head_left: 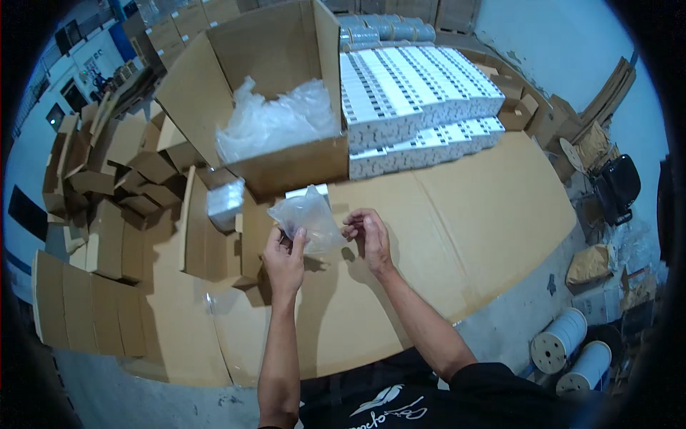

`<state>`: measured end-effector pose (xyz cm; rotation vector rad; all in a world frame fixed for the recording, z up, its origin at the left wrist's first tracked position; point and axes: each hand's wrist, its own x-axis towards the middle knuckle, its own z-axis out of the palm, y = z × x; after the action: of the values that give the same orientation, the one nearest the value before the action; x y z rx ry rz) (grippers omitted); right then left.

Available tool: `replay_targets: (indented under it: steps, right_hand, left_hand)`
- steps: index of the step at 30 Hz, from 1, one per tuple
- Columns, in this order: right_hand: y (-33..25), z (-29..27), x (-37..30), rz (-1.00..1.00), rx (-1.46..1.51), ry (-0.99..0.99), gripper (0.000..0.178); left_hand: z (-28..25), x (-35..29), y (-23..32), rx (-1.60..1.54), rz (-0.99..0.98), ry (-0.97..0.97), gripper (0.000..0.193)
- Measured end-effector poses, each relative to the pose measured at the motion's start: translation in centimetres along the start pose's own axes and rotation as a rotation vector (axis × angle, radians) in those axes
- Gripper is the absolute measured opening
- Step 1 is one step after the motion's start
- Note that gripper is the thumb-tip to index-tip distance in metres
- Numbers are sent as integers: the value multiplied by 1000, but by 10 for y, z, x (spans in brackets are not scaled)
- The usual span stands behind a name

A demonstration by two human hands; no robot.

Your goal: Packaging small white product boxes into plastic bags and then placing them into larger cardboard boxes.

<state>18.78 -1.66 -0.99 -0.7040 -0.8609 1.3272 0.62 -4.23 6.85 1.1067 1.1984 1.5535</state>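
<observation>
Holding plastic bag (319,223) in left hand (285,260), right hand (373,243) just beside.

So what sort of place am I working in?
Likely a packing area in a warehouse or workshop: stacked white boxes, a big open carton holding clear plastic, and large spools.

Milky, see-through white on the plastic bag (314,222); similarly cloudy in the bundled plastic (282,118). Plain brown on the large carton (300,168), lighter tan across the worktop (500,193). White, banded with rows of dark squares, on the stacked boxes (414,86). Black with white print on the shirt (457,400).
</observation>
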Motion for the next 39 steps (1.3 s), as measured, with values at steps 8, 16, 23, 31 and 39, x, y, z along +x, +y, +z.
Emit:
replay_targets:
  steps: [8,16,23,31,39]
  right_hand:
    - [-13,23,-21,-75,-819,-81,18]
    - [-13,30,-22,-195,-872,32,12]
    - [-18,48,-21,-206,-830,-10,15]
    - [-8,41,-20,-190,-856,8,25]
    - [-23,37,-23,-70,-878,-210,22]
  left_hand:
    - [-8,-31,-54,201,-117,-89,15]
    - [-10,-12,-64,165,4,254,29]
    - [-8,-20,-54,424,-21,85,32]
    - [-9,-8,-46,179,-72,199,35]
    - [-22,0,-57,163,41,250,27]
